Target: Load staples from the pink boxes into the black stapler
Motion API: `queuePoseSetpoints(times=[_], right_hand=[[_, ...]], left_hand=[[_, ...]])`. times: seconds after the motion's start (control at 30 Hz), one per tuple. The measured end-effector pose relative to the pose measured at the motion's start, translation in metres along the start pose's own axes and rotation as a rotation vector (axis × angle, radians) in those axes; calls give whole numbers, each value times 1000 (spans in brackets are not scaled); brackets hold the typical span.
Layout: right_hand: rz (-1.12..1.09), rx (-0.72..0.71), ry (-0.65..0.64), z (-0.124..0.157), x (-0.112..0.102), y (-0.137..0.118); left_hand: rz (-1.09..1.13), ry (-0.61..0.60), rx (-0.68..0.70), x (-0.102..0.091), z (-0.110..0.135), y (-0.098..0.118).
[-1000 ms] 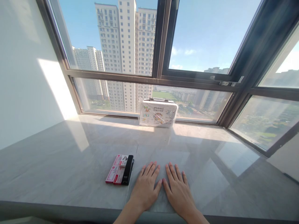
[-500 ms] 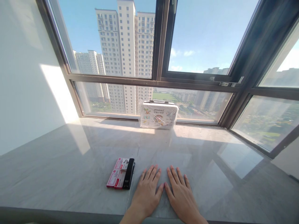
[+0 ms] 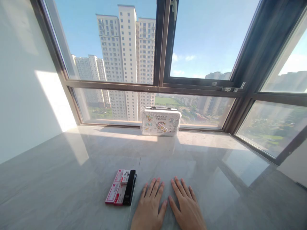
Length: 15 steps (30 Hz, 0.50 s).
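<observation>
My left hand (image 3: 150, 204) lies palm down on the grey marble sill (image 3: 72, 188), fingers stretched out and holding nothing. Beside it, my right hand (image 3: 185, 203) rests flat in the same way, its thumb close to the left thumb with a small gap between. To the left of my left hand is a black stapler (image 3: 129, 187), lying lengthwise and not touched by either hand. Pressed up along the stapler's left side are several small red and white boxes (image 3: 112, 193), laid flat in a compact group.
Against the window at the back stands a white case (image 3: 161, 123) with cartoon prints, a handle on top and clear plastic wrap around it. Dark window frames (image 3: 153, 88) border the sill at the back and right. A white wall (image 3: 21, 95) rises on the left.
The whole view has tilted up slightly, so the hands, stapler and boxes sit lower in the picture. Both hands stay flat on the sill, and nothing has been picked up.
</observation>
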State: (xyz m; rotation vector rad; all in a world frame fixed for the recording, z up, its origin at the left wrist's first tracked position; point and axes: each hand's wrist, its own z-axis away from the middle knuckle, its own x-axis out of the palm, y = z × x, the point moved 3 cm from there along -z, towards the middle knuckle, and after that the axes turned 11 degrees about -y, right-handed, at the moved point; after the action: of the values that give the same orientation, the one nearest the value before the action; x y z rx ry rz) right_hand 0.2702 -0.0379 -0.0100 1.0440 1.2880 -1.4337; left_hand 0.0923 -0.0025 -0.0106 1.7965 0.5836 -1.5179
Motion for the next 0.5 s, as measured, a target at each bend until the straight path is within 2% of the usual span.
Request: queuePoseSetpoints(times=[0.5], right_hand=[[-8,22,11,3,-2,-2]], left_hand=[[-1,16,2,1,6,2]])
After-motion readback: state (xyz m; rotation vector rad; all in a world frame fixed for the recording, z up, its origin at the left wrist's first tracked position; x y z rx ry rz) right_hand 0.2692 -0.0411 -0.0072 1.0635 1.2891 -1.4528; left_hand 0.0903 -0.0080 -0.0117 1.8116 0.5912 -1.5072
